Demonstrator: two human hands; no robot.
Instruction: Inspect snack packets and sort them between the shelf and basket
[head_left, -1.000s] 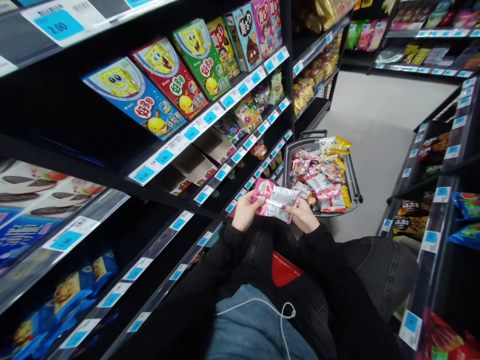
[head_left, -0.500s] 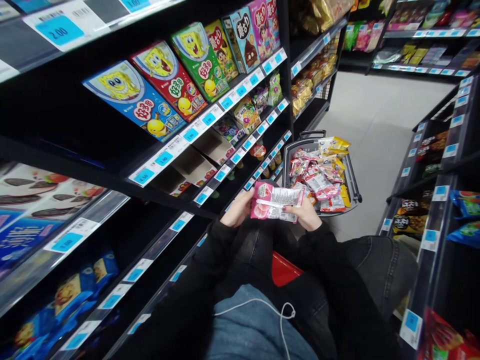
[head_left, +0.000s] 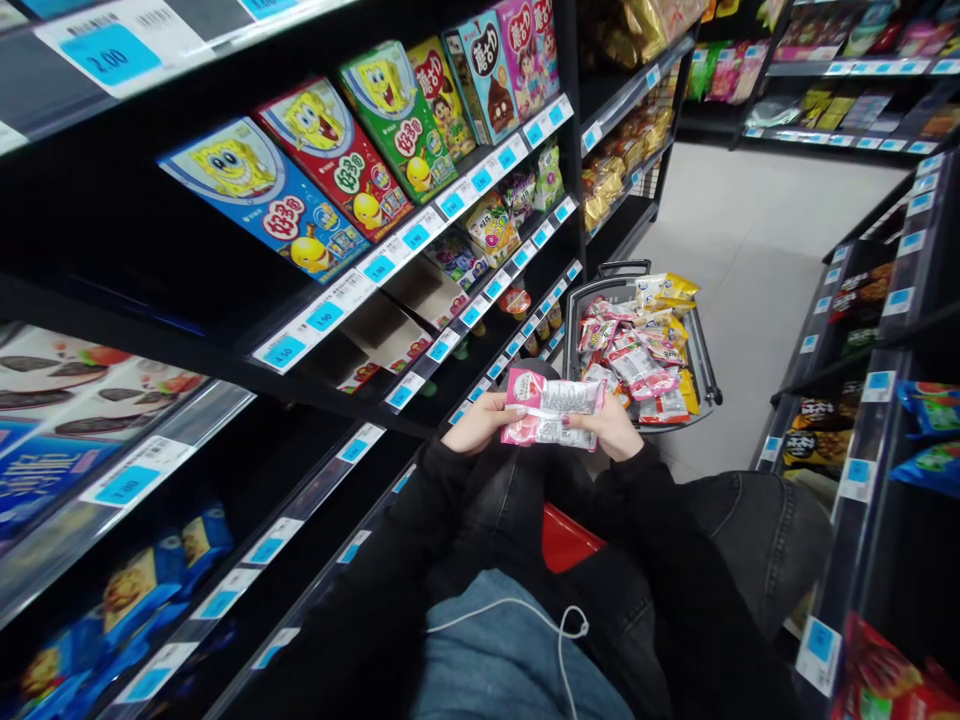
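Note:
Between my hands, above my knees, is a pink and white candy packet [head_left: 555,400] with its printed side and seam facing up. My left hand [head_left: 478,420] grips its left end, thumb on top. At the right end my right hand [head_left: 606,428] pinches it, the thumb with a dark nail lying on the packet. Just beyond stands a dark shopping basket [head_left: 707,372] heaped with yellow, pink and red snack packets [head_left: 637,355].
On the left, a shelf with price tags [head_left: 405,243] bears cartoon snack boxes [head_left: 352,150]; small bags and low cartons sit beneath. Another shelf [head_left: 859,480] with bagged snacks runs along my right. Tiled floor [head_left: 739,215] stretches ahead. A red seat [head_left: 566,538] shows between my legs.
My left thumb has come across onto the top face of the packet, which has tipped slightly. The basket and shelves stay as they were, apart from a small camera shift.

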